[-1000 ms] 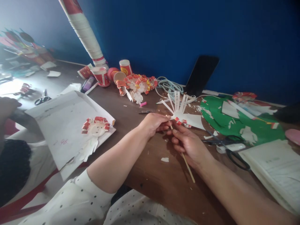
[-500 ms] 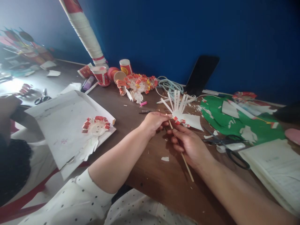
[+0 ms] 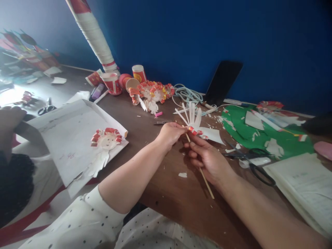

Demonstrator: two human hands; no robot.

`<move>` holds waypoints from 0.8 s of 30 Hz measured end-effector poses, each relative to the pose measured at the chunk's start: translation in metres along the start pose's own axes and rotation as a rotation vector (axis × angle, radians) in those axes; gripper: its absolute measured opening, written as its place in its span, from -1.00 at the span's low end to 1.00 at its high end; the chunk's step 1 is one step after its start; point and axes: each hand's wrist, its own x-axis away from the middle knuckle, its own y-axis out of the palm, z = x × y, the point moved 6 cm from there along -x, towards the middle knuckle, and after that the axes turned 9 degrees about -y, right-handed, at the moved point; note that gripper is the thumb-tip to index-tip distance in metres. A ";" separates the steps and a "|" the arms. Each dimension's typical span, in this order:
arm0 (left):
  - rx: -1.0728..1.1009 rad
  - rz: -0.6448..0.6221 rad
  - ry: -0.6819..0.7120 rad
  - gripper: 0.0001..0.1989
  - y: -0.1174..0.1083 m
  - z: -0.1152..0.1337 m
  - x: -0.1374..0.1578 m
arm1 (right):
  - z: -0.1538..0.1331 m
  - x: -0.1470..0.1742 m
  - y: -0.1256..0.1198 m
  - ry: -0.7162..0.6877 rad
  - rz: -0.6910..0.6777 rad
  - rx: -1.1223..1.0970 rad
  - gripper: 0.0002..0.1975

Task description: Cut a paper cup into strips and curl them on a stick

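Note:
A white paper cup piece cut into strips (image 3: 204, 134) is between my hands, its uncut strips fanned upward and a few red ones curled. My left hand (image 3: 169, 134) pinches the edge of this piece beside the upper end of a thin wooden stick (image 3: 207, 185). Wrapped round that stick, my right hand (image 3: 207, 155) also touches the curled red strips. The stick slants down towards me below the right fingers. Exactly where strip and stick meet is hidden by my fingertips.
Left lies a large envelope (image 3: 70, 138) bearing a paper doll with red curls (image 3: 107, 143). Another person's hand (image 3: 11, 122) is at the far left. Behind are paper cups (image 3: 112, 84) and a phone (image 3: 223, 83). Scissors (image 3: 261, 173), green paper (image 3: 238, 131) and a notebook (image 3: 303, 186) lie right.
The cut paper piece has tilted and shifted slightly left, its fanned strips now leaning differently. Both my hands stay nearly in place on it and the stick. The other person's hand shows more.

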 end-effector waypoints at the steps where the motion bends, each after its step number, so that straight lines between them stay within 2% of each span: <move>1: 0.008 -0.017 -0.010 -0.72 0.001 0.000 0.000 | 0.000 0.000 0.000 0.009 0.002 -0.006 -0.56; 10: 0.102 -0.195 -0.039 -0.71 0.003 0.007 0.006 | -0.003 0.000 -0.001 0.034 -0.008 -0.015 -0.59; 15: 0.070 -0.174 -0.077 -0.85 0.000 0.010 0.009 | -0.003 -0.002 -0.003 0.037 0.017 -0.026 -0.58; 19: 0.072 -0.135 -0.103 -0.90 0.000 0.009 0.009 | -0.003 -0.001 -0.001 0.033 0.019 -0.023 -0.60; 24: 0.147 -0.164 -0.145 -0.93 0.001 0.006 0.008 | -0.003 -0.001 -0.001 0.022 0.007 -0.018 -0.57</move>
